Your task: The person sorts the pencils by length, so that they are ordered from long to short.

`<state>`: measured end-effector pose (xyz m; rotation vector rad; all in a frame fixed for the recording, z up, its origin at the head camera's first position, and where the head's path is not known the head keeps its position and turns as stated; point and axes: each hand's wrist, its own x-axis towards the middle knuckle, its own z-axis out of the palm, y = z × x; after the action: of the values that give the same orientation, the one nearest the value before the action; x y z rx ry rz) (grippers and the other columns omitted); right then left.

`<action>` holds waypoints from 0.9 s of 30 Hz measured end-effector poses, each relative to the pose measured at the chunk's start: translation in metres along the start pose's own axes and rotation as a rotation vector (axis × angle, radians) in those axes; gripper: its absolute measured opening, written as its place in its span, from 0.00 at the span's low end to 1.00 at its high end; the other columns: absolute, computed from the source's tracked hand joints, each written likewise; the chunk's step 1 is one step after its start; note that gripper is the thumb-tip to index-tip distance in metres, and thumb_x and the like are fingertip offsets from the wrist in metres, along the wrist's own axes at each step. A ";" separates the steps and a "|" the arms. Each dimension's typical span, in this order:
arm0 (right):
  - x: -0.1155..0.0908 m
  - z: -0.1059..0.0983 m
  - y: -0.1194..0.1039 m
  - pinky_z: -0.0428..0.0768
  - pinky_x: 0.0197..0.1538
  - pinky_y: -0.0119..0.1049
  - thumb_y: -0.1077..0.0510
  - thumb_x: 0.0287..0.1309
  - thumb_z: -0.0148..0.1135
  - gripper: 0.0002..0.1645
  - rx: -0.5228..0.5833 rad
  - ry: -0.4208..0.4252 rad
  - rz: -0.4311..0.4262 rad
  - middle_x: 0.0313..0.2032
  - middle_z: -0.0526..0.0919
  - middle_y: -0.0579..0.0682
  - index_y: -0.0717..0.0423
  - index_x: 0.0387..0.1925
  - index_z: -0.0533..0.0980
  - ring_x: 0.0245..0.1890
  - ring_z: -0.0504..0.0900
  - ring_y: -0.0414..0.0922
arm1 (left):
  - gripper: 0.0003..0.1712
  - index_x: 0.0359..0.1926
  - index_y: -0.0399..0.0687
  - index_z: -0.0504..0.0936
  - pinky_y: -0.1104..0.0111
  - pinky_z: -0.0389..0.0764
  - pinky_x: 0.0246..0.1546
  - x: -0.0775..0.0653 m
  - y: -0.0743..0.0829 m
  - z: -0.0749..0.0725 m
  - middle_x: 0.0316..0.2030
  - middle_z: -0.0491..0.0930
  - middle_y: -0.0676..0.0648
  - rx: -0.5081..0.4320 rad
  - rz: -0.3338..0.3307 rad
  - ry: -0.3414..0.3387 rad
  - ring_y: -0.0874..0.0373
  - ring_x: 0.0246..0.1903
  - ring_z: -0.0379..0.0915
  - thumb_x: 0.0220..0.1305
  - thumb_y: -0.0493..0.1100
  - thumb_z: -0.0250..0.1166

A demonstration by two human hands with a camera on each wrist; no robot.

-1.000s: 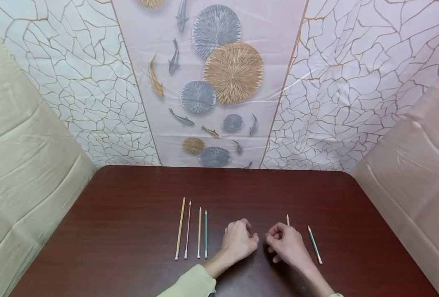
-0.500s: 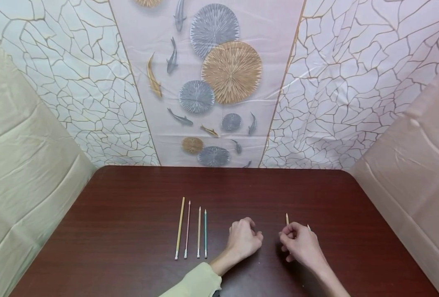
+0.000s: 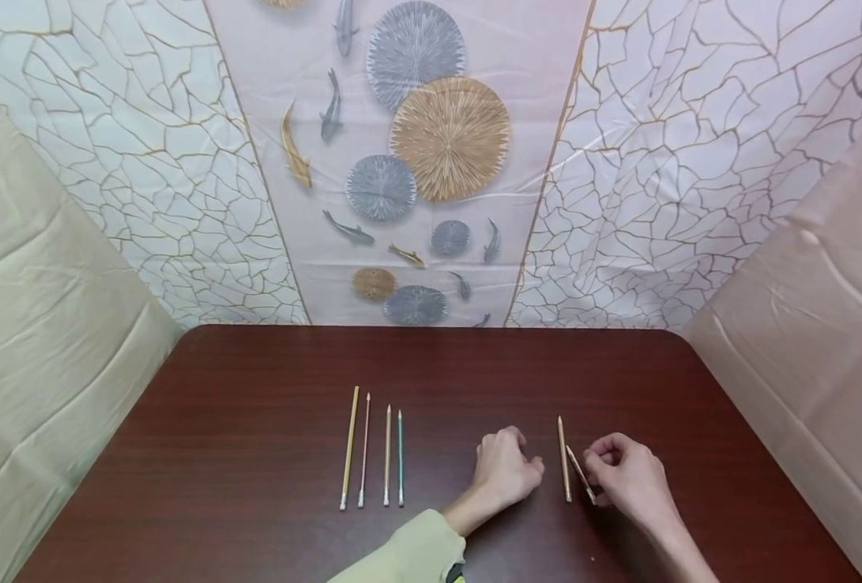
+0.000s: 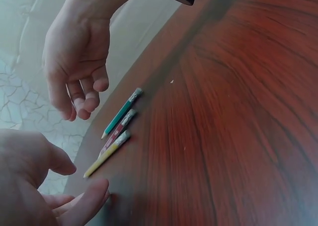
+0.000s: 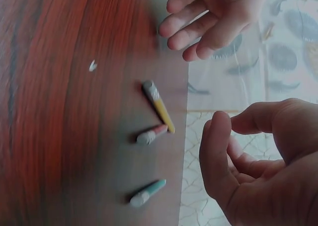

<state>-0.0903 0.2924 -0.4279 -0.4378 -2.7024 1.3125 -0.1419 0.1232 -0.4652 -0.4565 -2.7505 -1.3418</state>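
Observation:
On the right side of the table, a yellow pencil (image 3: pixel 565 460) and a shorter-looking red pencil (image 3: pixel 580 475) lie close together, tips nearly meeting. My right hand (image 3: pixel 631 478) hovers just right of the red pencil, fingers loosely bent, with nothing visible between them. A green pencil (image 5: pixel 148 193) lies beyond the red one; in the head view the right hand hides it. My left hand (image 3: pixel 505 468) is left of the yellow pencil, loosely curled and holding nothing. Both wrist views show the left hand (image 4: pixel 44 186) apart from the yellow pencil (image 4: pixel 107 154).
Left of the hands, a row of pencils lies spaced apart: yellow (image 3: pixel 350 449), pink (image 3: pixel 364 452), tan (image 3: pixel 387 456) and teal (image 3: pixel 401 459). The brown table (image 3: pixel 256 421) ends at a patterned cloth backdrop (image 3: pixel 416 162). A tiny white speck (image 5: pixel 93 65) lies on the tabletop.
My right hand has moved right, past the yellow pencil, uncovering it and the red pencil while covering the green one. My left hand has shifted a little to the right.

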 end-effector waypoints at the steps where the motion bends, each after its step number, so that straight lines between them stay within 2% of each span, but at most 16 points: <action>1: 0.000 -0.002 0.001 0.82 0.21 0.38 0.64 0.58 0.62 0.08 -0.007 0.007 -0.001 0.24 0.83 0.52 0.67 0.37 0.76 0.21 0.83 0.46 | 0.11 0.32 0.41 0.83 0.63 0.78 0.33 0.000 0.001 0.002 0.14 0.74 0.59 0.002 0.001 -0.004 0.52 0.27 0.80 0.47 0.41 0.72; 9: -0.001 -0.011 0.012 0.79 0.19 0.37 0.62 0.57 0.62 0.10 -0.079 0.056 0.016 0.23 0.80 0.48 0.66 0.38 0.77 0.14 0.81 0.46 | 0.14 0.32 0.41 0.83 0.64 0.78 0.33 0.003 0.009 0.019 0.20 0.79 0.51 0.037 0.013 0.010 0.49 0.28 0.81 0.43 0.43 0.74; 16: 0.000 -0.017 0.021 0.74 0.24 0.33 0.62 0.57 0.62 0.09 -0.140 0.077 0.000 0.26 0.81 0.47 0.64 0.38 0.78 0.13 0.80 0.45 | 0.15 0.30 0.43 0.83 0.65 0.77 0.31 0.004 0.015 0.032 0.23 0.82 0.48 0.008 -0.017 0.019 0.49 0.28 0.80 0.39 0.43 0.75; 24: 0.003 -0.022 0.029 0.75 0.26 0.33 0.61 0.58 0.62 0.11 -0.149 0.066 0.008 0.28 0.83 0.49 0.66 0.40 0.78 0.16 0.82 0.45 | 0.18 0.33 0.43 0.82 0.64 0.79 0.34 0.006 0.019 0.037 0.27 0.83 0.45 0.001 -0.057 0.016 0.46 0.30 0.80 0.38 0.43 0.77; 27: 0.004 -0.023 0.032 0.78 0.25 0.34 0.61 0.58 0.62 0.12 -0.139 0.060 0.010 0.29 0.84 0.51 0.67 0.41 0.77 0.17 0.82 0.46 | 0.17 0.30 0.45 0.80 0.62 0.79 0.32 0.007 0.023 0.038 0.25 0.81 0.46 0.002 -0.078 0.007 0.45 0.30 0.80 0.38 0.43 0.77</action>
<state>-0.0819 0.3299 -0.4390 -0.4966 -2.7549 1.0995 -0.1387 0.1676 -0.4704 -0.3474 -2.7905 -1.3538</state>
